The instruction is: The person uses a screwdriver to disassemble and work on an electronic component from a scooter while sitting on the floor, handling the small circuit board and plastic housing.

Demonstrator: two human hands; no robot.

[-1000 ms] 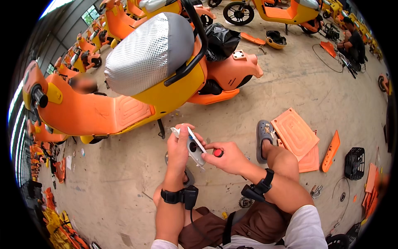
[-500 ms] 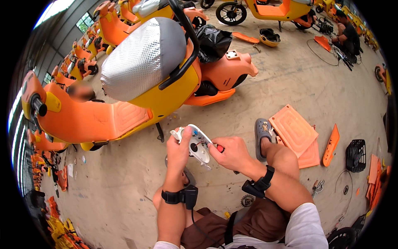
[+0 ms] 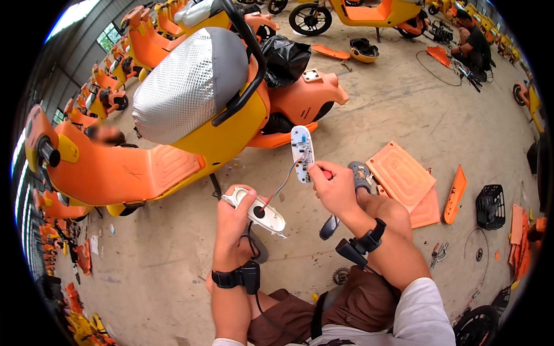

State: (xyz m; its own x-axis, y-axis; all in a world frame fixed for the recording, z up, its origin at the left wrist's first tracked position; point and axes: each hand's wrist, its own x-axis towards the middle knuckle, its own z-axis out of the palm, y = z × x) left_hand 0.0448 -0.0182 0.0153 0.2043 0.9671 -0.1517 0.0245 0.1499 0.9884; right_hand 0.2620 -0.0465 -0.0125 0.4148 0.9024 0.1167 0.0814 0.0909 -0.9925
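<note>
My left hand [image 3: 232, 210] grips a white oval housing [image 3: 273, 220] with a black round piece [image 3: 259, 212] inside. A thin bundle of coloured wires [image 3: 281, 187] runs from it up to a narrow white circuit board [image 3: 301, 144], which my right hand [image 3: 334, 187] pinches by its lower end. A red-handled tool [image 3: 326, 173] also sits in my right hand, mostly hidden by the fingers. A dark elongated part [image 3: 329, 227] shows below that hand, partly behind it. An orange-yellow scooter [image 3: 98, 170] with a silver padded cover [image 3: 176, 86] stands just beyond my hands.
Orange panels [image 3: 398, 173] and a narrow strip [image 3: 455, 194] lie right of my foot, near a black basket [image 3: 490, 207]. A helmet [image 3: 363, 52] rests behind. A person [image 3: 470, 46] crouches among loose parts at back right. More scooters [image 3: 363, 17] line the back and left.
My hands have moved apart. The board has lifted out of the housing, up and right in my right hand, showing the wires between them. The housing has dropped slightly in my left hand.
</note>
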